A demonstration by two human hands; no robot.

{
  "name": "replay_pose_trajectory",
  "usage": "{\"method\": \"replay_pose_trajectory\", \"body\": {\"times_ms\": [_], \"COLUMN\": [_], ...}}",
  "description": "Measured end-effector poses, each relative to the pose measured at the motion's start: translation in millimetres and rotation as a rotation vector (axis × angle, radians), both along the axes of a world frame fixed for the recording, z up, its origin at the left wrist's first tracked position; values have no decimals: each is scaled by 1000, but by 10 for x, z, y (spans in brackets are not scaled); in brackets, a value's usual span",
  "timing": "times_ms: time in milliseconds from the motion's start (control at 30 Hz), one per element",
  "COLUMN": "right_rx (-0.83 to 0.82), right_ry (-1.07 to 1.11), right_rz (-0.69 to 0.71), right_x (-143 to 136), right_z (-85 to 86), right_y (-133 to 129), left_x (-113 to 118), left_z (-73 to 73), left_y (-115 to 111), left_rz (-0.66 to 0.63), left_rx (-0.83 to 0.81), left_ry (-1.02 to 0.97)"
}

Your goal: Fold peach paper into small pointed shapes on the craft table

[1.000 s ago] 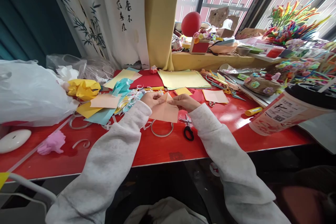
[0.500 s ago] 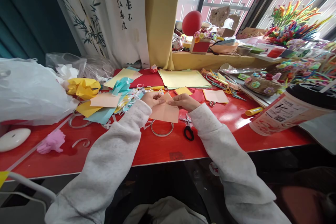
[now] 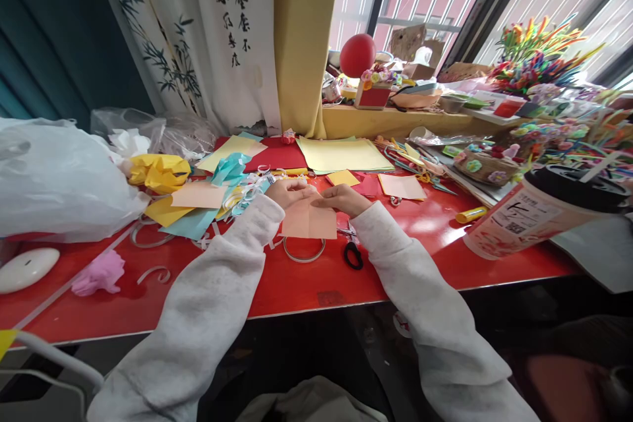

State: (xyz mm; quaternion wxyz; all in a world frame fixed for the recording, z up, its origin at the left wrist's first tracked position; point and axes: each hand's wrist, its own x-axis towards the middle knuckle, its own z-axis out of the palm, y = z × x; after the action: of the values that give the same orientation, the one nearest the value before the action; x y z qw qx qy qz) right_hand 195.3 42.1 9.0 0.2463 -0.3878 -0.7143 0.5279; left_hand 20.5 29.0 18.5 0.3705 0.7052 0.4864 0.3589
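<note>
A creased, peach-coloured sheet of paper is held up between both hands over the red table. My left hand pinches its upper left part, and my right hand pinches its upper right part, the fingertips nearly meeting. Just below the paper lies a roll of tape or thin ring, its far side hidden by the sheet. Scissors with black handles rest beside my right wrist. To the left of my left hand are paper scraps and a peach sheet.
Pale yellow sheets lie at the back. On the right stands a tilted-looking drink cup, with a yellow glue stick or tube near it. A white plastic bag, a pink crumpled paper and a white oval object are at the left.
The camera view has shifted slightly, so the table sits a little lower. Both hands still grip the peach paper, which now hangs flatter towards me, its top edge more covered by fingers.
</note>
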Motion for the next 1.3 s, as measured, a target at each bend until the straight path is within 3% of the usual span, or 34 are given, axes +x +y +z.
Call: {"method": "replay_pose_trajectory", "body": {"times_ms": [133, 300, 433, 567, 633, 800, 900, 1067, 1167, 1300], "right_rx": [51, 163, 53, 31, 79, 158, 149, 84, 104, 80], "right_ry": [-40, -61, -54, 30, 50, 11, 24, 41, 26, 92], "right_rz": [73, 82, 33, 25, 17, -167, -125, 25, -28, -130], "right_x": [-31, -74, -116, -146, -178, -326, -335, -189, -177, -285], "right_z": [6, -26, -66, -85, -84, -42, -8, -20, -66, -75], "right_y": [-35, -59, -41, -26, -26, -21, -11, 27, 24, -82], "left_x": [16, -26, -15, 40, 38, -74, -94, 6, 32, -35], "left_z": [-73, -180, -114, -29, -12, 41, 85, -1, -92, -98], "left_y": [34, 99, 50, -52, -69, -36, -41, -42, -13, 22], "left_rz": [64, 40, 78, 81, 96, 118, 134, 77, 69, 101], "left_rx": [92, -18, 88, 233, 229, 164, 175, 286, 335, 237], "left_ry": [30, 53, 229, 284, 286, 207, 246, 326, 350, 242]}}
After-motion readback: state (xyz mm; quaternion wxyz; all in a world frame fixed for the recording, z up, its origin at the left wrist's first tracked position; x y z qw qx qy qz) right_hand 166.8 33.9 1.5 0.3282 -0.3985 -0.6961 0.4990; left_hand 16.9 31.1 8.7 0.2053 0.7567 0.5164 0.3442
